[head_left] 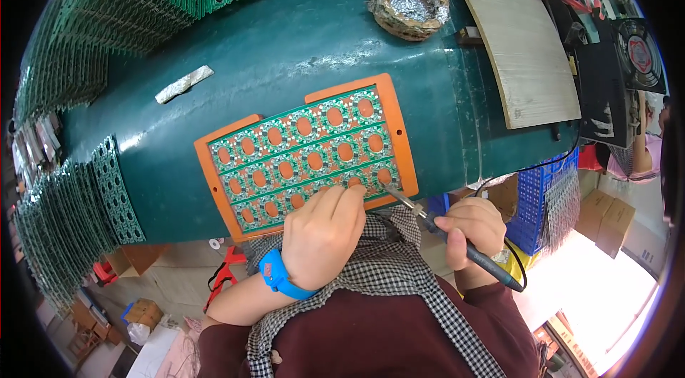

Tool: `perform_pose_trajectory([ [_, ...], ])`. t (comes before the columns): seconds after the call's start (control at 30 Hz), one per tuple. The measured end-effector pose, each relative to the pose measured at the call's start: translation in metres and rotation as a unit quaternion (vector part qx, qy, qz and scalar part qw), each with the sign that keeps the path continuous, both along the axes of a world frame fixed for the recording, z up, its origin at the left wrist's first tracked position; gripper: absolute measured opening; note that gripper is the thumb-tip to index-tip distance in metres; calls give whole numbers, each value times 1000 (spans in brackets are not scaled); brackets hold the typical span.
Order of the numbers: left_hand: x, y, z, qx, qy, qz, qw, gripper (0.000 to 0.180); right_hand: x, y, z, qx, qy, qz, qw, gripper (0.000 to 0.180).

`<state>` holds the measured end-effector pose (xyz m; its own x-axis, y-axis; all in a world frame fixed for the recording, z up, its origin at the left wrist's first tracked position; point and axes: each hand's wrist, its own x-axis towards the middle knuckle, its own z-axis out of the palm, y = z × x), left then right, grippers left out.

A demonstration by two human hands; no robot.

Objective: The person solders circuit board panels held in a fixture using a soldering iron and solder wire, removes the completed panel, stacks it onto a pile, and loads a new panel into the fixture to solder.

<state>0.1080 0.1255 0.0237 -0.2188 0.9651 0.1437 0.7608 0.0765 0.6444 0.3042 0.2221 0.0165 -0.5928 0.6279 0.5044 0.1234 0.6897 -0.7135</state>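
Note:
A green panel of ring-shaped circuit boards (307,151) lies in an orange holder (397,118) on the green table. My left hand (322,234), with a blue strap at the wrist, rests at the panel's near edge, fingers curled and touching the lowest row; whether it pinches anything is hidden. My right hand (471,229) grips a black-handled soldering iron (457,241) like a pen. Its metal tip points at the panel's near right corner, beside my left fingertips.
Stacks of green circuit panels (85,42) fan along the table's left and far edges. A round tip-cleaner pot with metal wool (409,3) stands at the back, a grey board (519,42) and a small fan (640,53) to the right. A blue crate (536,199) sits below.

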Motion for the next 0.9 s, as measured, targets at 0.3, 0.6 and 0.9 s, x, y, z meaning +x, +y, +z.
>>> perform_pose_trajectory([
  [0.3, -2, 2, 7, -11, 41, -21, 999, 19, 1, 2, -4, 7, -11, 16, 1000, 7],
  [0.6, -13, 20, 1, 11, 52, 42, 998, 17, -17, 18, 0, -34, 8, -11, 999, 7],
  [0.9, -16, 25, 0, -3, 20, 20, 1000, 20, -25, 24, -1, -40, -4, 14, 999, 9],
])
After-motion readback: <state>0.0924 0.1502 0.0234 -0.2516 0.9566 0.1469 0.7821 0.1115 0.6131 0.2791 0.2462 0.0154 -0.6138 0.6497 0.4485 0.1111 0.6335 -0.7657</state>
